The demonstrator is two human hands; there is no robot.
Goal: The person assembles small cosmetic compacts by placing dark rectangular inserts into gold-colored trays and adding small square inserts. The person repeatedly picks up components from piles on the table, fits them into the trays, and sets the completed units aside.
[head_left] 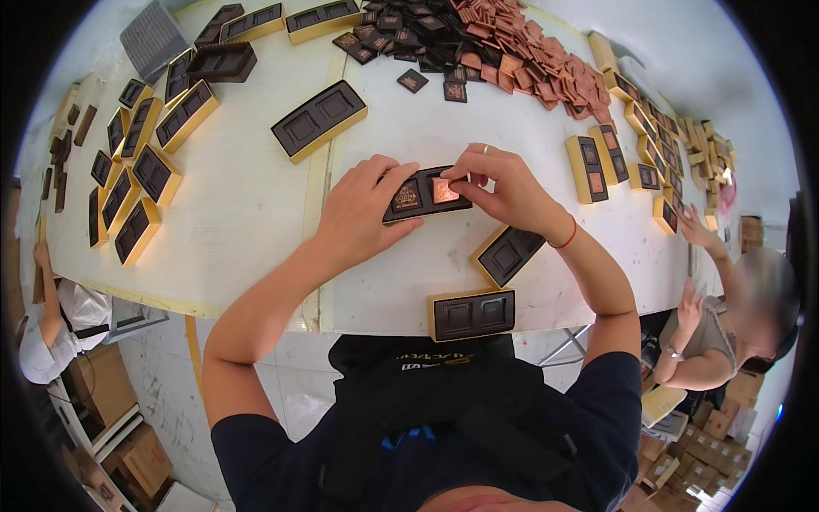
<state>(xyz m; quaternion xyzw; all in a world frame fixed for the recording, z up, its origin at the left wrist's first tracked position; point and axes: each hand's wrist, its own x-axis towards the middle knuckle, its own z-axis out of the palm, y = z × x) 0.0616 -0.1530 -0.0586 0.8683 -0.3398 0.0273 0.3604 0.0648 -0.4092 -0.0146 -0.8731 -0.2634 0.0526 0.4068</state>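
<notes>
At table centre: I see a dark two-pocket tray (pixel 424 194) flat on the white table (pixel 256 213), under both hands.
Left hand (pixel 367 209): fingers spread loosely, fingertips pinning the tray's left end; it grips nothing, only presses down.
Right hand (pixel 508 183): thumb and forefinger nearly closed on a copper square packet (pixel 444 190), seating it in the tray's right pocket.
Left pocket: already holds a dark square packet (pixel 406 199) (printed face up).
Step in hand: I judge this is filling the second pocket, with the tray nearly complete.
Next move calls for: pressing the copper piece level into its recess while the left hand keeps the tray from sliding.
Long axis: runs left to right across my view, tilted slightly up toward the right.
Around it: empty gold-edged boxes (pixel 318 119) lie near, one at the table edge (pixel 472 314), and a heap of loose packets (pixel 503 47) sits well behind.
Others: a co-worker's hand (pixel 695 229) reaches in at the right.
</notes>
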